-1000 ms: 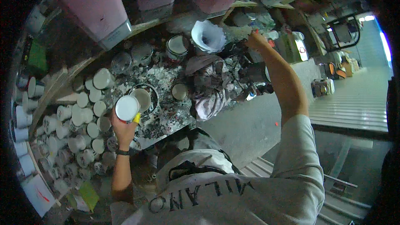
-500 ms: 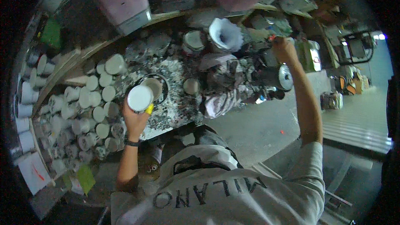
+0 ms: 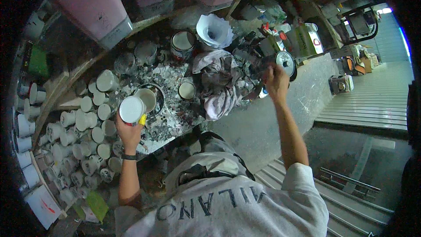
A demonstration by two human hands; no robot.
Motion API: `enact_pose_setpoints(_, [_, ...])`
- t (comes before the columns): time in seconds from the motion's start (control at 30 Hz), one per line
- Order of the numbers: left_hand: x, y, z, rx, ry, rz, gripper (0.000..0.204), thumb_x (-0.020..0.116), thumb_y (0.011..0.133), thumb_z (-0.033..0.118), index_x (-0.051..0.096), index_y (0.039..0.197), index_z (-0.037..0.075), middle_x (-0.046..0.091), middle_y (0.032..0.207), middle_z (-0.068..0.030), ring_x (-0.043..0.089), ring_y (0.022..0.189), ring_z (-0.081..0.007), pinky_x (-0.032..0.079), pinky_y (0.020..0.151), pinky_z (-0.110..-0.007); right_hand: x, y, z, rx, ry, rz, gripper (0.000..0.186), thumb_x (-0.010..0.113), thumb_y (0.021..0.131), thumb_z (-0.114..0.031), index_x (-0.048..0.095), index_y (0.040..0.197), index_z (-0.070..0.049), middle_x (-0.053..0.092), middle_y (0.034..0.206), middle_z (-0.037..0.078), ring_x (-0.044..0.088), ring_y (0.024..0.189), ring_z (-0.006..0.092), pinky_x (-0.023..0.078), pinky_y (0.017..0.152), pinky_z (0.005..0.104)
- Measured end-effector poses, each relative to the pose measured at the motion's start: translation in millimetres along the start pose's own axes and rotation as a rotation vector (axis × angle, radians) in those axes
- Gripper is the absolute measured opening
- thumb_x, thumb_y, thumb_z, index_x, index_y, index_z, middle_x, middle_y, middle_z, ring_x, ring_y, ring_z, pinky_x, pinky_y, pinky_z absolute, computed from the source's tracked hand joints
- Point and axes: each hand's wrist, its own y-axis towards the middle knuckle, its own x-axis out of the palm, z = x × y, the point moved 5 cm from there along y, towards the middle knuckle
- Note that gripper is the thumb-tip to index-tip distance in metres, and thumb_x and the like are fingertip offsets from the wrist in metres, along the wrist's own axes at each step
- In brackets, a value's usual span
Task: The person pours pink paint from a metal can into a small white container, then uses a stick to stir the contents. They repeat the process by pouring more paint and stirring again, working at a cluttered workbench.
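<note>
My left hand grips a white-topped cup, with something yellow beside the thumb. The cup is held against or just over an open cup of pale liquid, which sits inside a round tin rim. My right hand is closed at the right end of the cluttered bench, just below a shiny round-topped can; what its fingers hold is hidden. Between my hands are a small pale-filled tin and stained rags. A stack of pleated pale paper cones stands behind the rags.
Many white cups crowd the bench's left side. A paint-splattered work surface lies before me. Pink containers line a shelf along the back. Cans and bottles fill the right end, above a grey floor and metal railing.
My right hand has come down from among the bottles at the back toward me, below the shiny can. My left hand stays on the white cup beside the open cup.
</note>
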Motion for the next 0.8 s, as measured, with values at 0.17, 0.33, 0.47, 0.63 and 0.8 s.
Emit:
enact_pose_setpoints(0.17, [5, 7, -2, -0.013, -0.044, -0.03, 0.074, 0.089, 0.071, -0.003, 0.056, 0.138, -0.002, 0.067, 0.132, -0.0149, 0.065, 0.121, -0.027, 0.049, 0.107, -0.04, 147, -114, 78, 0.581, 0.656, 0.0, 0.031, 0.057, 0.108, -0.027, 0.065, 0.092, -0.001, 0.072, 0.079, 0.009, 0.067, 0.066, 0.0181, 0.053, 0.059, 0.034])
enact_pose_setpoints(0.33, [17, 12, 1, -0.027, 0.028, -0.031, 0.073, 0.088, 0.072, -0.003, 0.056, 0.138, -0.002, 0.066, 0.133, -0.0149, 0.064, 0.123, -0.0254, 0.049, 0.107, -0.039, 232, -126, 121, 0.767, 0.478, -0.254, 0.042, 0.067, 0.102, -0.041, 0.072, 0.093, -0.001, 0.072, 0.078, 0.009, 0.065, 0.065, 0.0158, 0.047, 0.056, 0.0316])
enact_pose_setpoints(0.47, [33, 11, 1, -0.011, -0.029, -0.054, 0.073, 0.089, 0.074, -0.001, 0.056, 0.139, -0.002, 0.065, 0.133, -0.015, 0.063, 0.124, -0.0259, 0.049, 0.107, -0.039, 237, -115, 146, 0.74, 0.118, -0.439, 0.065, 0.063, 0.098, -0.059, 0.078, 0.096, 0.004, 0.075, 0.08, 0.017, 0.071, 0.076, 0.0343, 0.054, 0.074, 0.047])
enact_pose_setpoints(0.63, [36, 21, -11, -0.043, -0.062, -0.038, 0.072, 0.09, 0.076, 0.002, 0.055, 0.14, -0.001, 0.065, 0.133, -0.0144, 0.064, 0.121, -0.0255, 0.049, 0.107, -0.039, 237, -136, 158, 0.841, 0.083, -0.422, 0.057, 0.071, 0.093, -0.056, 0.077, 0.084, -0.001, 0.07, 0.074, 0.013, 0.069, 0.079, 0.0261, 0.05, 0.072, 0.0436])
enact_pose_setpoints(0.8, [37, 28, -15, 0.0, -0.042, -0.054, 0.076, 0.089, 0.076, 0.001, 0.052, 0.142, -0.002, 0.065, 0.133, -0.0141, 0.064, 0.122, -0.0255, 0.049, 0.106, -0.04, 213, -172, 163, 0.867, 0.084, -0.433, 0.056, 0.072, 0.094, -0.054, 0.073, 0.081, 0.0, 0.065, 0.069, 0.009, 0.06, 0.063, 0.0207, 0.045, 0.061, 0.0396])
